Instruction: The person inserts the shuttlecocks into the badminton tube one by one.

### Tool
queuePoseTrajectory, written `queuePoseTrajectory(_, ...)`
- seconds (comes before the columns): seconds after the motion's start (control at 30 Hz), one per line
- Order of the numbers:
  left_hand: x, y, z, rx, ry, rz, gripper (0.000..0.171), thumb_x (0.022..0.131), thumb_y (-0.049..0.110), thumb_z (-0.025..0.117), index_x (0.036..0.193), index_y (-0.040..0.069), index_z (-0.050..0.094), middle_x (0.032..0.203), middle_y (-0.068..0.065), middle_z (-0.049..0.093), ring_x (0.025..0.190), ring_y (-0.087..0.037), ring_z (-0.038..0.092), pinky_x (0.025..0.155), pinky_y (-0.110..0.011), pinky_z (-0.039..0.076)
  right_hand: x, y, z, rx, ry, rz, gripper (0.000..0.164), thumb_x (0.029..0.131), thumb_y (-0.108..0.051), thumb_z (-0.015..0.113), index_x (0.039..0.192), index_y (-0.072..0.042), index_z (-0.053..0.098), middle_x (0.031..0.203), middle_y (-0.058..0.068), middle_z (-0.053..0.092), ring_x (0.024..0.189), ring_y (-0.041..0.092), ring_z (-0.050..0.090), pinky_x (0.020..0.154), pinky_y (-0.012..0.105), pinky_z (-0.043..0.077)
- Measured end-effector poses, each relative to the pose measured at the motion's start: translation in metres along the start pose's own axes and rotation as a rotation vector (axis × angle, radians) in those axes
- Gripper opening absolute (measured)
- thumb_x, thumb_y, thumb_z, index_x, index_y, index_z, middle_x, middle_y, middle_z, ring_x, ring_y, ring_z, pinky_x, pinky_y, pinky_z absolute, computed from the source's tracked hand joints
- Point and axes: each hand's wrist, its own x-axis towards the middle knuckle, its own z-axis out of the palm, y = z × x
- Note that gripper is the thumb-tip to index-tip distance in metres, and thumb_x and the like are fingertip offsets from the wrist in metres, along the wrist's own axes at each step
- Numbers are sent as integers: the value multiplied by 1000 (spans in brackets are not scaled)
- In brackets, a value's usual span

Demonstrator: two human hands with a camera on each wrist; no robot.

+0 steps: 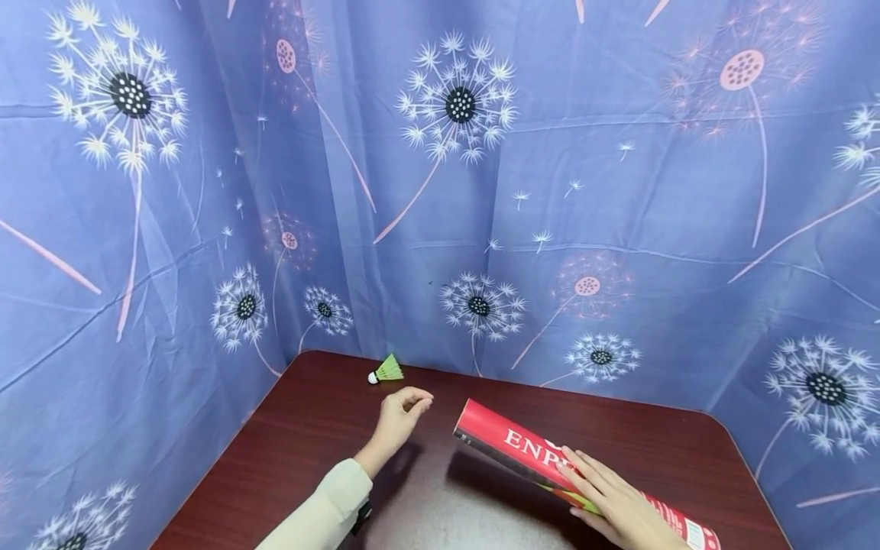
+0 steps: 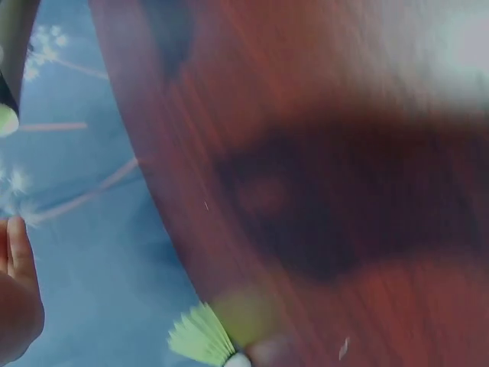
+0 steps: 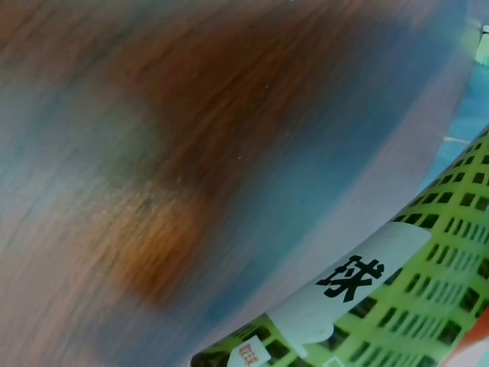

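My right hand [image 1: 619, 504] holds a red shuttlecock tube [image 1: 505, 435] from above, fingers laid across its side. The tube lies tilted, its left end raised over a shadow on the table. In the right wrist view the tube [image 3: 412, 283] shows a green checked side with a white label. My left hand [image 1: 400, 418] is off the tube's left end, fingers bent loosely toward the thumb, with nothing seen between them. Beyond it, a yellow-green shuttlecock [image 1: 390, 369] with a white tip lies near the table's back edge. The left wrist view shows that shuttlecock [image 2: 202, 336] at the bottom.
The dark red wooden table [image 1: 316, 412] has rounded back corners. A blue curtain [image 1: 426, 191] with dandelion prints hangs behind it and at both sides. Light glares off the table's front middle.
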Motion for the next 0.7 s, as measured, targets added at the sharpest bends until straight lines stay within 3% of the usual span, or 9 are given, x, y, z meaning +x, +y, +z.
queuePoseTrajectory(0.17,19,-26,-16,152,39,-4,6,84,-1,70,90,-2,70,81,-12,70,69,-15,63,60,-23,50,-2,1,-3,-15,-20,4,70,89,-48,64,143,-7,45,147,14,41,135,16,31,111,12,12)
queuePoseTrajectory(0.3,33,-34,-30,274,59,-21,8,85,-2,68,93,-2,71,86,-11,70,76,-22,65,67,-34,52,-2,1,-3,-33,-1,-7,69,90,-49,61,142,-5,46,146,15,43,135,17,32,113,14,12)
queuePoseTrajectory(0.4,41,-41,-37,368,58,4,10,86,-4,67,94,-1,70,89,-13,68,82,-27,65,73,-42,52,-2,2,-4,-29,9,-14,68,92,-49,59,141,-5,46,145,16,43,135,18,33,113,14,12)
queuePoseTrajectory(0.57,45,-55,-48,538,-13,28,10,89,-3,63,98,-2,68,95,-15,65,89,-31,64,76,-43,53,-3,2,-1,-41,-6,-9,74,85,-48,68,142,-7,45,146,14,43,134,16,31,111,11,11)
queuePoseTrajectory(0.7,48,-67,-53,647,-79,19,13,88,-3,64,101,-3,67,97,-15,64,92,-32,64,78,-42,53,-4,5,1,-71,-3,-31,73,86,-47,68,142,-5,46,145,15,43,137,16,29,113,15,10)
